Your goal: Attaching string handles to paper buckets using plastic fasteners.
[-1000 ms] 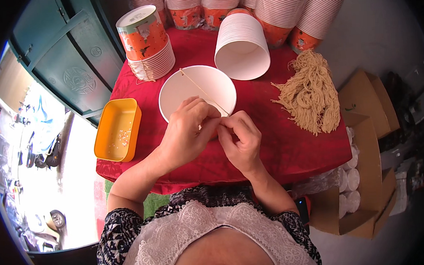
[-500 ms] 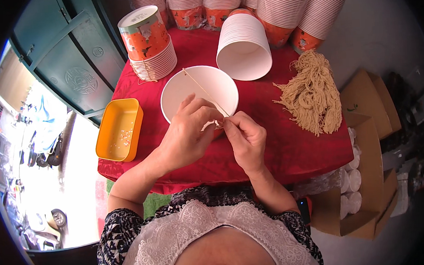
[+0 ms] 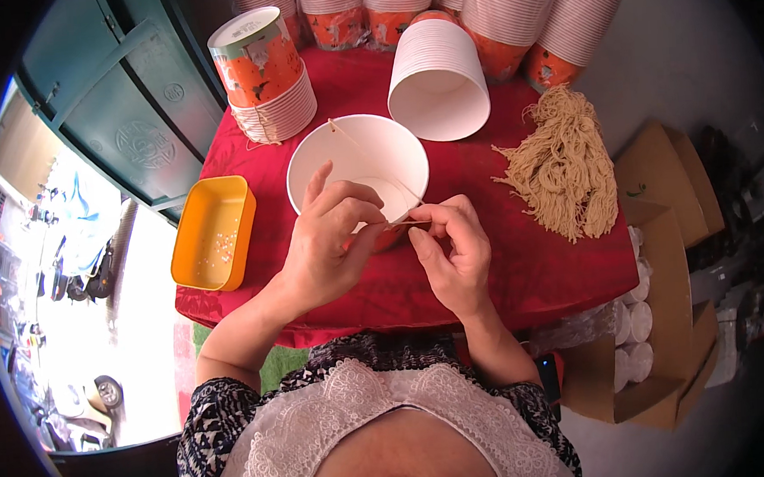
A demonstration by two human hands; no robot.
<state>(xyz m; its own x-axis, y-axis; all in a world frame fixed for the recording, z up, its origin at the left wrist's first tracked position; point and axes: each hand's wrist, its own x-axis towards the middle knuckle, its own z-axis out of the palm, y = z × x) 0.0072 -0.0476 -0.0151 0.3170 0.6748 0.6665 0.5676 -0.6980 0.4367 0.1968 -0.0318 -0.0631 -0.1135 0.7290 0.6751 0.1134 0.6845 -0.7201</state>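
Observation:
A white paper bucket (image 3: pixel 355 140) with an orange outside stands upright on the red-covered table in front of me. One thin tan string (image 3: pixel 369 159) runs from a small hole at its far rim across the mouth to my hands at the near rim. My left hand (image 3: pixel 334 237) is closed in a pinch on the string, its little-used fingers raised over the bucket. On the other side my right hand (image 3: pixel 453 248) holds the string between bent fingertips, thumb slightly apart. A short stretch of string spans the gap between both hands.
To the left is a yellow tray (image 3: pixel 187 240) with small beads. Behind stand an upside-down bucket stack (image 3: pixel 263 81), a tipped white bucket stack (image 3: pixel 437 80) and several wrapped stacks (image 3: pixel 509 16). A tan string bundle (image 3: pixel 564 173) lies right; cardboard boxes (image 3: pixel 674 284) sit below it.
My right hand has shifted slightly right and its fingers have loosened from a tight pinch. The string across the bucket hangs slacker. My left hand has moved slightly left.

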